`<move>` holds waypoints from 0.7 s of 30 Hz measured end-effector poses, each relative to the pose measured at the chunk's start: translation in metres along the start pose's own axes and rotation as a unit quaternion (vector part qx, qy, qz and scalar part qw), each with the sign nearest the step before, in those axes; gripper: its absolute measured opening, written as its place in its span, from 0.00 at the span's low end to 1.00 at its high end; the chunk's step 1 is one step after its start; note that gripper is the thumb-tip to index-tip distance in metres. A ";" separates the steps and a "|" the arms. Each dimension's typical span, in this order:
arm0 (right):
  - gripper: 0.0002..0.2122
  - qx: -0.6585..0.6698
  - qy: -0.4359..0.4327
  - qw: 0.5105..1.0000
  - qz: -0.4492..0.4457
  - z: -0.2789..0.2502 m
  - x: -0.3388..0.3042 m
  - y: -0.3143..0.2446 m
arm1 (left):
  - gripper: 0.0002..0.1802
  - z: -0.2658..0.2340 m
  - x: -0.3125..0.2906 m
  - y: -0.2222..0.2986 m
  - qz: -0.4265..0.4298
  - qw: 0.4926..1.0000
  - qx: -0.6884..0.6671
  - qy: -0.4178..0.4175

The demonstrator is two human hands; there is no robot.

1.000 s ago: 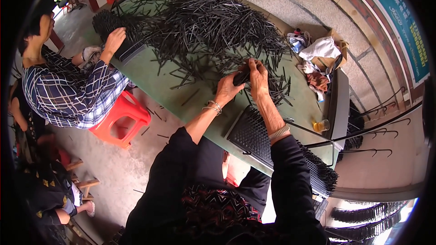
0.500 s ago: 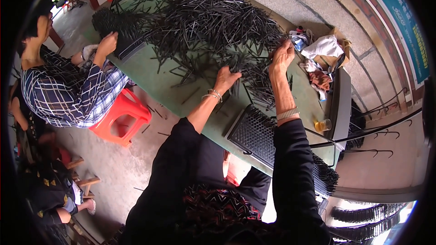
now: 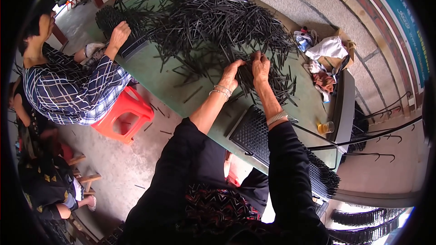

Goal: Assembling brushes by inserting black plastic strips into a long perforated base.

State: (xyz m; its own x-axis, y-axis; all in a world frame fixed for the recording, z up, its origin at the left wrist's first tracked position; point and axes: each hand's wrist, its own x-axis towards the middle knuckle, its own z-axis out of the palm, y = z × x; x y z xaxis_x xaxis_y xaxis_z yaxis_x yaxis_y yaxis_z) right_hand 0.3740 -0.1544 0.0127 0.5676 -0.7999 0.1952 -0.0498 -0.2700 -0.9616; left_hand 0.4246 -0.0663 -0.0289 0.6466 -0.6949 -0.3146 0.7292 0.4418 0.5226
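A heap of thin black plastic-looking sticks covers much of the green table. At its near edge my left hand is closed on several black sticks, whose ends show past the thumb. Just to its right, almost touching, my right hand has its fingers bent and pressed together over black sticks at the same spot. Loose sticks spread below and to the right of both hands. A black perforated rack lies at the table's near edge, partly hidden by my right forearm.
On the left a co-worker in a checked shirt sits on a red stool, one hand over another black rack. Cloths, a cardboard box and a glass of yellow liquid stand right. A black metal rod crosses there.
My right hand has moved left from the heap's right edge to beside my left hand. My left hand has shifted slightly right. The co-worker's hand has moved up and right.
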 end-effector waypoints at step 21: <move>0.40 -0.066 -0.295 0.944 0.132 -0.043 -0.033 -0.012 | 0.09 -0.004 -0.002 0.014 -0.009 0.991 -0.126 0.033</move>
State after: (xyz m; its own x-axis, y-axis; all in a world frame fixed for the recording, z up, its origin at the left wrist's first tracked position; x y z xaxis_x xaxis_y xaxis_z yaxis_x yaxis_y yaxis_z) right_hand 0.3205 -0.1481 0.0258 0.8783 -0.4209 -0.2269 -0.3335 -0.1990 -0.9215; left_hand 0.4345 -0.0557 -0.0241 0.6400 -0.6695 -0.3771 0.7683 0.5628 0.3049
